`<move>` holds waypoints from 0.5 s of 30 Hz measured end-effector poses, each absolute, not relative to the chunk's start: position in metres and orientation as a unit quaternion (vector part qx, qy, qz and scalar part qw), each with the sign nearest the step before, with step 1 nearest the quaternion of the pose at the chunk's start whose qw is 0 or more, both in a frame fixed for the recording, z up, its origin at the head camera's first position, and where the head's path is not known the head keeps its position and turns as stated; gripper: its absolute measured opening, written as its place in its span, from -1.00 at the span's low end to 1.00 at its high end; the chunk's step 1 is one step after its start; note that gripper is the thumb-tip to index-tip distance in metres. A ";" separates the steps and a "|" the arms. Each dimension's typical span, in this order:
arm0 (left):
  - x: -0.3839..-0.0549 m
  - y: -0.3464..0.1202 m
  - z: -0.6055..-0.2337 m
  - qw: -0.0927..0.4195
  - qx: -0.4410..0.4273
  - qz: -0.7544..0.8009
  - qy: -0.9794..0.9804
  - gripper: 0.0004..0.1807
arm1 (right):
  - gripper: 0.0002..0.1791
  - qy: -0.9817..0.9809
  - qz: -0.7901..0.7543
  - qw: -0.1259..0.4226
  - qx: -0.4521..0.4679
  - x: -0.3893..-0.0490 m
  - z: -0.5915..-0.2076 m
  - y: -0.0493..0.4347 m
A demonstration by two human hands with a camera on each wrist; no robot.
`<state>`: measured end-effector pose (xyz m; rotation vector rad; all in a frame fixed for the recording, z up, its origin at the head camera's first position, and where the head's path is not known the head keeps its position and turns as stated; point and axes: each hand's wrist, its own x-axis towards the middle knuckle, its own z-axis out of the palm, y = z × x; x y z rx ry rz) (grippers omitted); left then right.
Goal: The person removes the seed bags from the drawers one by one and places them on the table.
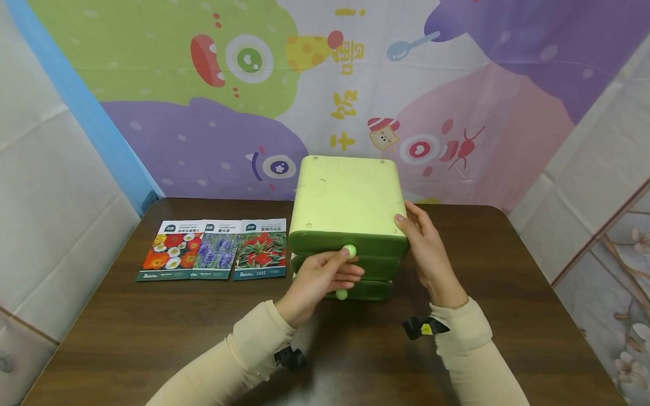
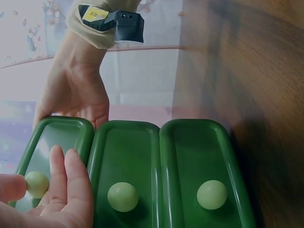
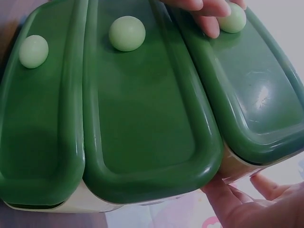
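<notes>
A small drawer cabinet with a pale yellow-green top and three dark green drawer fronts stands on the table. My left hand pinches the round pale green knob of the top drawer between thumb and fingers. The other fingers extend in front of the drawers. The middle knob and bottom knob show untouched in the left wrist view. My right hand steadies the cabinet's right side, thumb on its top edge, fingers along the side wall. A narrow dark line shows behind the top drawer front.
Three overlapping flower seed packets, with poppies, purple blooms and red flowers, lie left of the cabinet on the brown wooden table. A cartoon-printed cloth hangs directly behind the table.
</notes>
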<state>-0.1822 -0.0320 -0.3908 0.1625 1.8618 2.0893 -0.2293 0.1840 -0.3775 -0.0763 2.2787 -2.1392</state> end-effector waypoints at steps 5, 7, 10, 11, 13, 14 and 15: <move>-0.182 -0.033 -0.391 0.153 0.062 0.728 0.665 -0.50 | -0.30 0.730 -0.682 0.008 -0.026 -0.230 -0.378 0.184; -0.182 -0.034 -0.392 0.146 0.063 0.726 0.670 -0.52 | -0.29 0.731 -0.682 0.008 -0.027 -0.230 -0.379 0.185; -0.182 -0.037 -0.393 0.138 0.065 0.723 0.674 -0.54 | -0.29 0.731 -0.682 0.010 -0.028 -0.230 -0.379 0.186; -0.182 -0.038 -0.394 0.137 0.066 0.724 0.673 -0.55 | -0.30 0.731 -0.682 0.010 -0.028 -0.230 -0.380 0.186; -0.181 -0.040 -0.395 0.137 0.067 0.724 0.673 -0.56 | -0.30 0.730 -0.682 0.010 -0.028 -0.230 -0.380 0.186; -0.181 -0.042 -0.396 0.138 0.067 0.723 0.674 -0.56 | -0.30 0.730 -0.683 0.010 -0.028 -0.230 -0.380 0.186; -0.180 -0.043 -0.397 0.140 0.066 0.721 0.675 -0.56 | -0.30 0.730 -0.683 0.009 -0.028 -0.230 -0.380 0.186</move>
